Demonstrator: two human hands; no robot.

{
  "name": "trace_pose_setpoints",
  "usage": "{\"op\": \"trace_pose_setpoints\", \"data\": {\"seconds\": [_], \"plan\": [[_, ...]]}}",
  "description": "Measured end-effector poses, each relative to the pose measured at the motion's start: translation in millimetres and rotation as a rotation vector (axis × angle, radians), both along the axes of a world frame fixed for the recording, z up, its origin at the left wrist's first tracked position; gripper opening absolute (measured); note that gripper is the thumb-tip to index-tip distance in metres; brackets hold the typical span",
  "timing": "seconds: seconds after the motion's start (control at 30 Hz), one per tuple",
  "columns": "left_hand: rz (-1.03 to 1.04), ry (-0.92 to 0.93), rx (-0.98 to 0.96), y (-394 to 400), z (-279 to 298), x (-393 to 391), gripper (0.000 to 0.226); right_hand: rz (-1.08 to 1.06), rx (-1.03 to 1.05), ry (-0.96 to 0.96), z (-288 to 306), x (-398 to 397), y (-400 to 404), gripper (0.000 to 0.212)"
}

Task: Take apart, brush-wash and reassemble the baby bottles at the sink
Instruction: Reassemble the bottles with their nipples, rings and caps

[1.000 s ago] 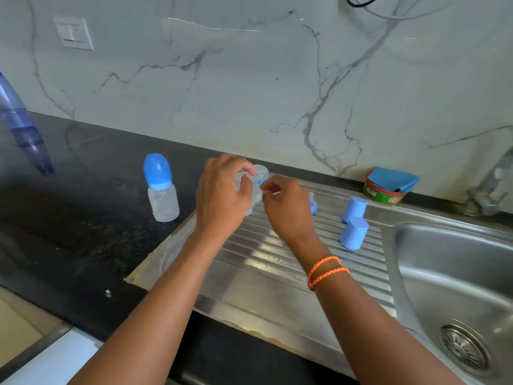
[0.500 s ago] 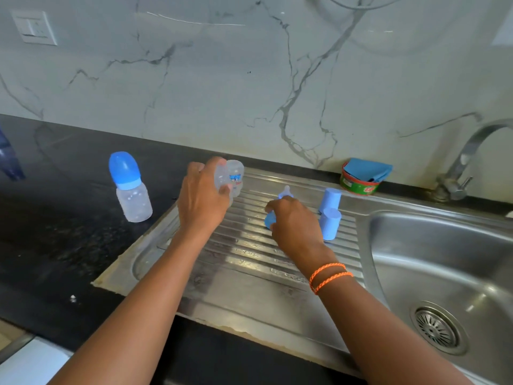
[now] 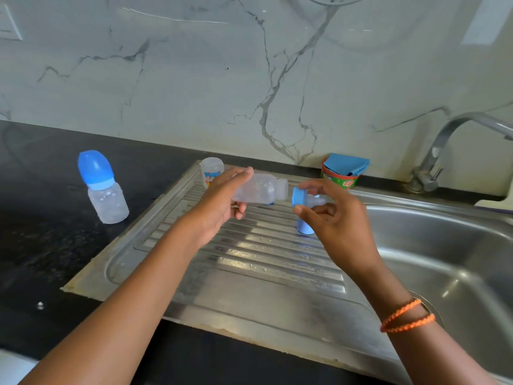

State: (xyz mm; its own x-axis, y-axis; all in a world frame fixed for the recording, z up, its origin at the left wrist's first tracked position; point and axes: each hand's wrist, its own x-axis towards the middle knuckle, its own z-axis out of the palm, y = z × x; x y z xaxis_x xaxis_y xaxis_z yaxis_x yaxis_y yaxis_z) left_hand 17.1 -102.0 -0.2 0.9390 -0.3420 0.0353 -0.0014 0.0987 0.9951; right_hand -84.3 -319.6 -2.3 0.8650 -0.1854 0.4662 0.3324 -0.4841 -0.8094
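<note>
My left hand [image 3: 222, 201] holds a clear baby bottle body [image 3: 261, 188] on its side above the steel draining board [image 3: 249, 262], open mouth to the right. My right hand [image 3: 336, 218] pinches a blue collar with its clear teat [image 3: 304, 198] just off that mouth. A second clear bottle body with a cartoon print [image 3: 211, 172] stands upside down at the board's back left. An assembled bottle with a blue cap [image 3: 101, 187] stands on the black counter to the left. A blue cap [image 3: 304, 227] stands on the board, partly hidden behind my right hand.
The sink basin [image 3: 444, 259] lies to the right, with the tap [image 3: 433, 159] behind it. A green tub holding a blue cloth [image 3: 344, 170] sits at the wall. Black counter [image 3: 41, 245] runs to the left and along the front.
My left hand set the printed bottle body down at the back left and took up another clear body. My right hand lifted a blue collar with teat from the board to the bottle's mouth.
</note>
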Motion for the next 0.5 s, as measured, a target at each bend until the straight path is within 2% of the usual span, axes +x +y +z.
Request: {"op": "trace_pose_setpoints", "data": {"seconds": [0.1, 0.23, 0.37, 0.5], "plan": [[-0.049, -0.001, 0.048, -10, -7, -11, 0.04, 0.02, 0.051, -0.018, -7, -3, -2, 0.035], [-0.012, 0.031, 0.031, -11, -11, -18, 0.041, 0.1, 0.117, -0.006, -13, -1, 3, 0.037], [0.001, 0.043, 0.04, -9, -11, -25, 0.042, 0.124, 0.061, -0.072, -14, -3, 7, 0.04], [-0.019, 0.002, 0.131, -10, -13, -28, 0.042, 0.107, -0.05, -0.122, -14, -4, 7, 0.042]]}}
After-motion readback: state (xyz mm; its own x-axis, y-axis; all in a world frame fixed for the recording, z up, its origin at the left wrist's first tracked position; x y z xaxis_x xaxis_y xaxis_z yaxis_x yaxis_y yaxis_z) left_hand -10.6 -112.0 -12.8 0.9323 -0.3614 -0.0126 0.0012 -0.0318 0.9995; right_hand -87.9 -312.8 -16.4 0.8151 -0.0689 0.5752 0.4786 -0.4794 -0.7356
